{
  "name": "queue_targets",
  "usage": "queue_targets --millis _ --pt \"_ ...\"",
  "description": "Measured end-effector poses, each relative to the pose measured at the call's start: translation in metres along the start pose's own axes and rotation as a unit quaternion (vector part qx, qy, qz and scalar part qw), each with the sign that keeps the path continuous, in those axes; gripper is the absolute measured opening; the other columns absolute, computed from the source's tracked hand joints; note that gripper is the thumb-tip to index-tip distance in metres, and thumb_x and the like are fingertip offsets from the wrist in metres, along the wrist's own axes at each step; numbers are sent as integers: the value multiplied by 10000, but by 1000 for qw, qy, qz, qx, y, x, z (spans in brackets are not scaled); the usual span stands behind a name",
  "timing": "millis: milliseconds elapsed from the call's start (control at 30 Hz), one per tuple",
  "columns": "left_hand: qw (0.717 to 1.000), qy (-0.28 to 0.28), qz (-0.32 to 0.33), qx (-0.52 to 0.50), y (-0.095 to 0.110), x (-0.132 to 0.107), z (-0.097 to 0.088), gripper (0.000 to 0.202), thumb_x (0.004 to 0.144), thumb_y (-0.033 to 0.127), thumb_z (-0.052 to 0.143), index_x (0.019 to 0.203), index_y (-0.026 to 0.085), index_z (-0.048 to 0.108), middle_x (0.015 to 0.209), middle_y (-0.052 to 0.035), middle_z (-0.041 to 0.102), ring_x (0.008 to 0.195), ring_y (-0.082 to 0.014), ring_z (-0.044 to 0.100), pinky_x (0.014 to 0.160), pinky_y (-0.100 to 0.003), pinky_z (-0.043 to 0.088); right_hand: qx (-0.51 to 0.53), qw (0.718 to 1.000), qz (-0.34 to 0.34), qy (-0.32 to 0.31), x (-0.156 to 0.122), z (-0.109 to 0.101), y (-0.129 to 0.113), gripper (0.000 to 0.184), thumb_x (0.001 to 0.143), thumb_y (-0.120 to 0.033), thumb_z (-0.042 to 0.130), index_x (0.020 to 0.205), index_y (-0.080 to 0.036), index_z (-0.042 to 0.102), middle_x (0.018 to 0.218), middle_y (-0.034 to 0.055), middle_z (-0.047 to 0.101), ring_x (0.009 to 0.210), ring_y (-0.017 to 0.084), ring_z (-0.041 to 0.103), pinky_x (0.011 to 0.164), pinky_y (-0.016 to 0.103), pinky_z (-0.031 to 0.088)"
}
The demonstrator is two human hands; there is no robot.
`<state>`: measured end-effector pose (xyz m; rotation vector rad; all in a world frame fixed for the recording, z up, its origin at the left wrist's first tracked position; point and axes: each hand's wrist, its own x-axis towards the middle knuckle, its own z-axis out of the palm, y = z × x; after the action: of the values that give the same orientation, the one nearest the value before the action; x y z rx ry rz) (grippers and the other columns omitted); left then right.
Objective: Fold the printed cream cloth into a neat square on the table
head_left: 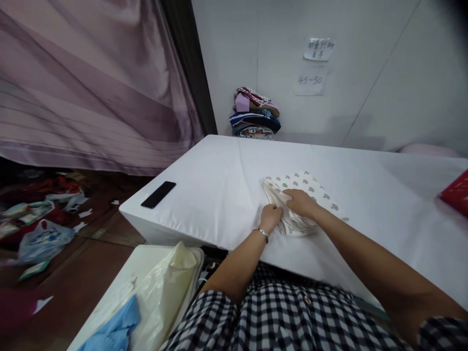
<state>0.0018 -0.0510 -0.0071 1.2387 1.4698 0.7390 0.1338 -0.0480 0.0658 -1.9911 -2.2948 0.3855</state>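
A white cloth garment (297, 181) printed with small grey and green shapes lies on the white-covered table (215, 180), partly gathered into folds along its near left side. My left hand (271, 217), with a silver bracelet at the wrist, is closed on the near edge of those folds. My right hand (299, 202) is on the garment's folds a little further back and to the right, its fingers closed around the fabric. The exact kind of garment cannot be made out, and both sets of fingertips are partly hidden in the cloth.
A black phone (158, 194) rests near the table's left edge. Folded clothes (256, 113) are stacked against the wall at the back. Something red (457, 194) sits at the far right. Below left, a white surface (117, 285) bears a plastic bag (164, 292) and blue cloth (115, 327).
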Motion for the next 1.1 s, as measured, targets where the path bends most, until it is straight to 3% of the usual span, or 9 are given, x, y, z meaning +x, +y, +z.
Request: queue_targets --millis 133,333,500,667,767,867,933,1033,1100 --pt "1000 7 2 -27 -1 -2 2 98 679 220 581 603 158 590 499 42 480 529 -101 462 514 -206 328 -60 998 25 -2 -7 -10 -10 354 791 -120 449 1110 -175 593 1076 134 613 954 248 597 759 312 427" --pt "998 2 -9 -63 -2 -4 3 64 693 151 552 645 158 594 508 35 509 482 -90 454 482 -204 335 -84 996 1 -36 -15 16 -37 296 816 -115 469 1092 -133 572 1086 170 581 866 243 622 682 305 434" --pt "997 -15 -11 -81 1 -9 0 95 715 168 560 629 165 600 473 38 505 449 -88 462 471 -201 346 -66 997 -12 -33 -17 16 -25 346 862 -173 420 1186 -146 537 1100 165 592 901 249 622 728 324 439" --pt "992 -30 -27 -122 6 -15 -4 176 780 297 533 711 150 600 550 24 538 444 -77 492 427 -184 313 121 991 -56 -7 -27 16 4 413 877 -375 466 1234 -190 558 1120 85 648 1002 223 599 854 320 442" --pt "981 -54 -61 -176 12 -17 -7 372 826 479 462 712 141 568 568 16 526 413 -74 476 383 -187 241 223 974 -17 40 -31 15 32 404 882 -414 452 1192 -202 602 1087 51 674 958 207 618 837 320 470" --pt "971 -59 -93 -214 16 -19 -8 470 826 585 439 713 143 553 572 16 522 404 -71 466 375 -193 207 171 973 48 147 -30 6 71 393 875 -372 460 1190 -186 602 1209 77 617 1073 229 570 897 346 448" --pt "971 -46 -93 -216 17 -20 -7 445 821 570 481 694 148 538 545 25 504 402 -69 449 384 -196 230 92 974 103 178 -27 1 100 427 868 -351 466 1231 -154 572 1281 117 563 1146 259 522 937 373 417" --pt "973 -36 -82 -215 16 -19 -2 406 809 530 542 651 157 514 513 33 489 408 -67 424 415 -204 294 55 974 179 131 -22 0 134 477 864 -391 464 1265 -146 548 1202 133 613 1069 269 572 887 370 437" --pt "975 -31 -78 -208 14 -16 0 405 796 528 566 634 161 508 501 35 484 410 -71 419 429 -213 320 76 974 192 91 -19 4 146 473 860 -438 456 1232 -172 579 1111 107 662 983 256 615 829 344 459"
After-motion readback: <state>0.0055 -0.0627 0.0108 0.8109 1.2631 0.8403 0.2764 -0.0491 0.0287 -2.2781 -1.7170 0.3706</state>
